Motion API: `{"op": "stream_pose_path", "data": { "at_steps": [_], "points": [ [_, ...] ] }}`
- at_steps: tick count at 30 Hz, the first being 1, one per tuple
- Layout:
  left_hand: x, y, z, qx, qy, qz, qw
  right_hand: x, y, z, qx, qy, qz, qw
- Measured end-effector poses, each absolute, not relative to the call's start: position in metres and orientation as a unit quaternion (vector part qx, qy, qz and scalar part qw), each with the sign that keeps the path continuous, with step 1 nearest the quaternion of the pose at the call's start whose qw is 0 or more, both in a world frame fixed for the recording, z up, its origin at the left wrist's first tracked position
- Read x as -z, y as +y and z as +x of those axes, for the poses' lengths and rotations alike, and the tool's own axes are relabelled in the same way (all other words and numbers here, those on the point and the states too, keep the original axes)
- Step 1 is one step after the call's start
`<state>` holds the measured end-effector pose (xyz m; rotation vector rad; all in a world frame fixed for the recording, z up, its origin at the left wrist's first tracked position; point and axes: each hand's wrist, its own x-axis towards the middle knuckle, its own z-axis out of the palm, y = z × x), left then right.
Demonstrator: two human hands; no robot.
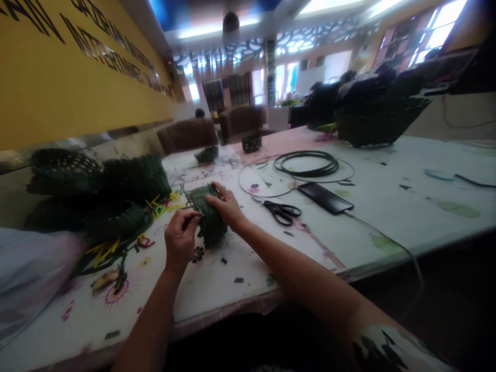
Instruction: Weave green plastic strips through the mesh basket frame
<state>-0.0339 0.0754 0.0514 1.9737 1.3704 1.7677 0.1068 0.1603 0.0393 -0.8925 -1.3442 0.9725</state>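
Observation:
A small dark green woven basket (209,214) is tilted above the white patterned table, its weave facing me. My right hand (228,205) grips its upper right side, thumb on the near wall and fingers over the edge. At the basket's left side my left hand (182,232) is closed in a pinch, fingertips touching the weave; whatever lies between them is too small to make out. Black-handled scissors (282,211) lie right of my right hand. Short cut pieces of green strip (238,280) are scattered on the table below the basket.
Dark green woven baskets (135,175) are piled at the left, beside yellow strips (106,252). A coil of green strip (306,164) and a phone (325,197) with a cable lie to the right. A large basket (380,121) stands at the back right. Brown chairs (188,135) are behind the table.

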Motion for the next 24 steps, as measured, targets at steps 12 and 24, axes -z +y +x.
{"op": "stream_pose_path", "data": {
  "at_steps": [12, 24],
  "points": [
    [-0.040, 0.079, -0.037, -0.609, 0.453, 0.635, 0.143, -0.035, 0.163, 0.105, -0.421, -0.576, -0.376, 0.591],
    [-0.039, 0.085, -0.041, -0.606, 0.427, 0.645, 0.185, -0.036, 0.161, 0.106, -0.454, -0.547, -0.372, 0.597]
  ]
}}
